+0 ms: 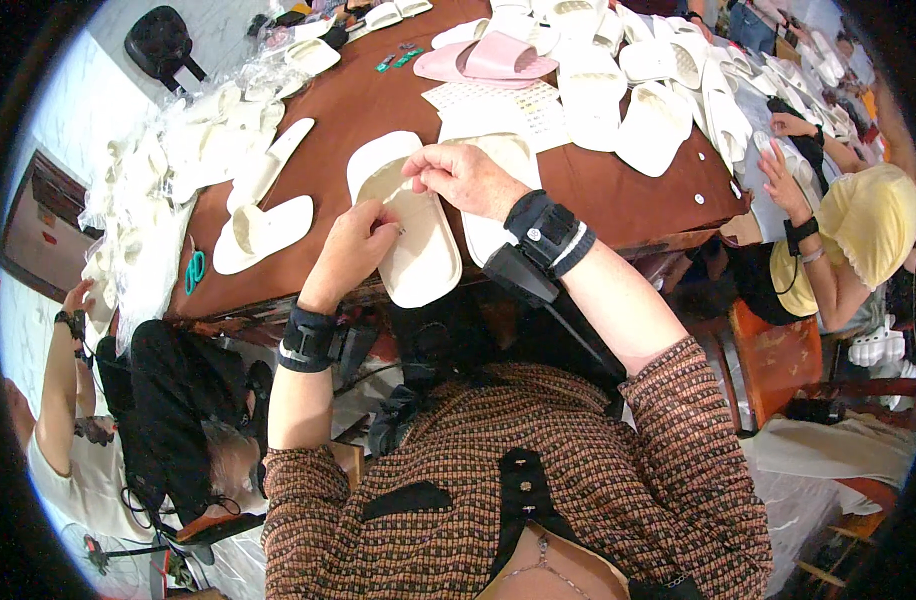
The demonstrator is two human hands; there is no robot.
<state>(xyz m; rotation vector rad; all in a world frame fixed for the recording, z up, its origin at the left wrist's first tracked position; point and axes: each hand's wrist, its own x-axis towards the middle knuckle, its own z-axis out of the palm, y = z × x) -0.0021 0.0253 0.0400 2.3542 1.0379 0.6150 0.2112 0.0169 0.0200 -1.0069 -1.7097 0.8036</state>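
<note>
A white slide slipper (420, 262) lies in front of me at the table edge, its heel end toward my body. Over its left side my left hand (356, 248) is closed, thumb against curled fingers, with something tiny at the fingertips that I cannot make out. My right hand (468, 180) reaches across from the right. Its fingers are bent and pressed together above the slipper near the strap, and whatever they hold is hidden. Another white slipper (488, 232) lies just to the right, partly under my right hand and wrist.
Sheets with rows of small dots (538, 110) lie beyond, below a pink slipper pair (488, 60). White slippers (658, 125) are heaped right, and bagged ones (208, 135) left. Green scissors (195, 272) rest at the left edge. Co-workers sit both sides, one wearing a yellow head covering (878, 215).
</note>
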